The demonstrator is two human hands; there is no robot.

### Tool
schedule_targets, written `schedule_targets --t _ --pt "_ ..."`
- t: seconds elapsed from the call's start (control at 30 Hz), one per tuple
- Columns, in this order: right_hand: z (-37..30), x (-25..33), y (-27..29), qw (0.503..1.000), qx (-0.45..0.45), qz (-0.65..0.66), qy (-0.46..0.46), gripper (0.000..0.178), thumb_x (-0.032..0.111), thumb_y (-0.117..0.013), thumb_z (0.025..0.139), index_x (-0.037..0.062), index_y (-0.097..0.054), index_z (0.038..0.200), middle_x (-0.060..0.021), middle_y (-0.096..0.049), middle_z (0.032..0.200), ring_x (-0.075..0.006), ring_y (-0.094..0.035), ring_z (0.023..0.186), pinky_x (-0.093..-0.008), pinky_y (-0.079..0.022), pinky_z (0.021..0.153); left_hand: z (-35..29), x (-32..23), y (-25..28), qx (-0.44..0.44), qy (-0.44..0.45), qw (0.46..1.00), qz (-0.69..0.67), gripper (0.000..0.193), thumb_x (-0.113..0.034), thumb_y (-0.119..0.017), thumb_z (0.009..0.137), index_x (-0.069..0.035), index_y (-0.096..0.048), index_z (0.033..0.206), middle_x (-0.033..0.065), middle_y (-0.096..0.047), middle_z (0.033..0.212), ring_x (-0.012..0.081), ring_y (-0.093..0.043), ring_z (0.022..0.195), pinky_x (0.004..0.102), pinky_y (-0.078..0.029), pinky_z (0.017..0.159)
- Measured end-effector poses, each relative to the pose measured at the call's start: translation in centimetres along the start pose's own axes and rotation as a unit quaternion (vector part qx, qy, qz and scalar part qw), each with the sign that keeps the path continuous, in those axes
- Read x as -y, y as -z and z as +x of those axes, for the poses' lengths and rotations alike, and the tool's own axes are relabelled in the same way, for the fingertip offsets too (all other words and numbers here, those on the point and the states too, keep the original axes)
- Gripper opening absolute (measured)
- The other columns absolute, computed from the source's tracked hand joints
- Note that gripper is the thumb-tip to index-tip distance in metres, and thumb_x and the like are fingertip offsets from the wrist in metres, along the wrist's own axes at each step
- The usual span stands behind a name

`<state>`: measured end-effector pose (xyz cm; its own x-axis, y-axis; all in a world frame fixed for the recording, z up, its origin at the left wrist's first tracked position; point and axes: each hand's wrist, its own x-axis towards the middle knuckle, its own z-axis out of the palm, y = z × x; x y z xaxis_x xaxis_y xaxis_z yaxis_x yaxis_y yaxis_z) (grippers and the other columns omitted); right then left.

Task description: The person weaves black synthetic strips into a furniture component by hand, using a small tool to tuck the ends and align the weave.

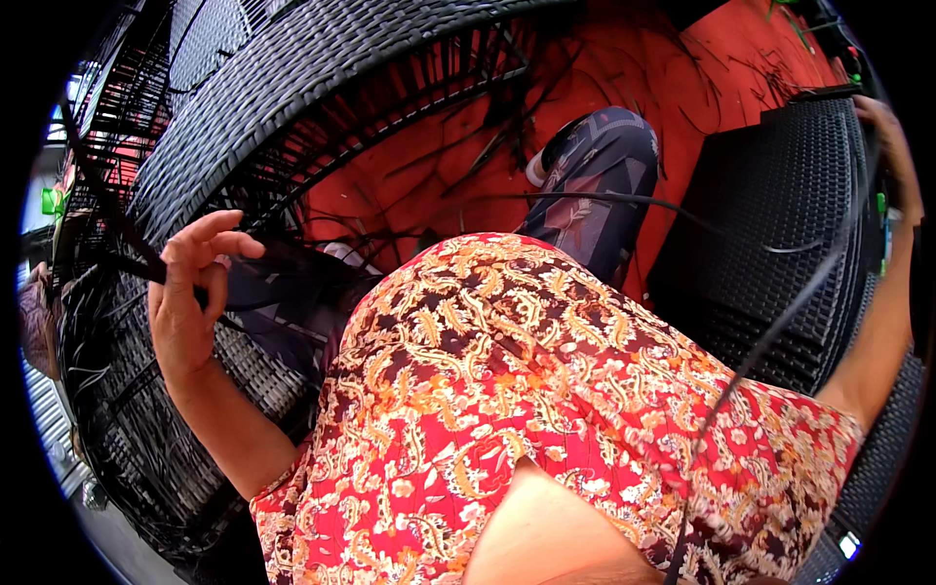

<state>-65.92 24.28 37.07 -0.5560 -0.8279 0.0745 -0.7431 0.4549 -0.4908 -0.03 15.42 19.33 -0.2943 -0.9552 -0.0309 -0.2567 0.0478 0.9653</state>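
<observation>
My left hand (190,292) is raised at the left with its fingers curled toward the thumb. A dark plastic weaving strip (122,229) runs into its grip from the upper left. My right hand (897,161) reaches out at the far right, beside the upper edge of a black woven wicker panel (780,185). From its bent fingers a long, thin black strand (770,336) sweeps down across my floral top, blurred by motion. Another loose strand (604,197) crosses above my patterned trouser leg. The right palm is turned away from view.
A large dark wicker frame (341,58) curves across the upper left, its bare black rods showing underneath. More woven wicker (263,366) lies beside my left leg. Cut black strands litter the red floor (673,88). Small green objects (54,201) show at the left rim.
</observation>
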Motion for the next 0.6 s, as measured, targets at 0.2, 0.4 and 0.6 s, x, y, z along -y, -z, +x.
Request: schedule_targets --t 0.2,0.4,0.6 --pt "-8.8 2.0 -27.8 0.942 0.236 0.141 0.193 0.027 0.007 -0.067 0.076 0.0041 -0.065 0.102 -0.0023 -0.056 0.094 -0.0124 -0.057 0.084 -0.0263 -0.047 0.077 -3.0 1.2 3.8 -0.090 -0.001 0.996 -0.010 0.057 -0.044 -0.030 0.099 0.003 -0.058 0.114 0.0110 -0.065 0.084 -0.0008 -0.024 0.037 0.0156 -0.016 0.035" --pt "-13.4 3.8 -31.6 0.921 0.212 -0.095 0.313 0.029 0.021 -0.074 0.070 0.0110 -0.065 0.096 -0.0038 -0.051 0.108 -0.0256 -0.061 0.086 -0.0377 -0.050 0.074 -4.2 2.8 5.1 -0.093 0.012 0.991 -0.097 0.058 -0.045 -0.032 0.099 0.004 -0.055 0.118 0.0121 -0.062 0.087 0.0004 -0.024 0.036 0.0153 -0.017 0.035" --pt "-15.2 3.5 -32.6 0.870 0.244 -0.185 0.386 0.035 0.014 -0.073 0.065 0.0103 -0.059 0.097 -0.0044 -0.052 0.100 -0.0248 -0.058 0.087 -0.0367 -0.049 0.072 -3.0 2.7 2.8 -0.097 0.010 0.992 -0.085 0.057 -0.045 -0.032 0.098 0.003 -0.059 0.113 0.0132 -0.064 0.085 0.0006 -0.024 0.037 0.0157 -0.015 0.036"
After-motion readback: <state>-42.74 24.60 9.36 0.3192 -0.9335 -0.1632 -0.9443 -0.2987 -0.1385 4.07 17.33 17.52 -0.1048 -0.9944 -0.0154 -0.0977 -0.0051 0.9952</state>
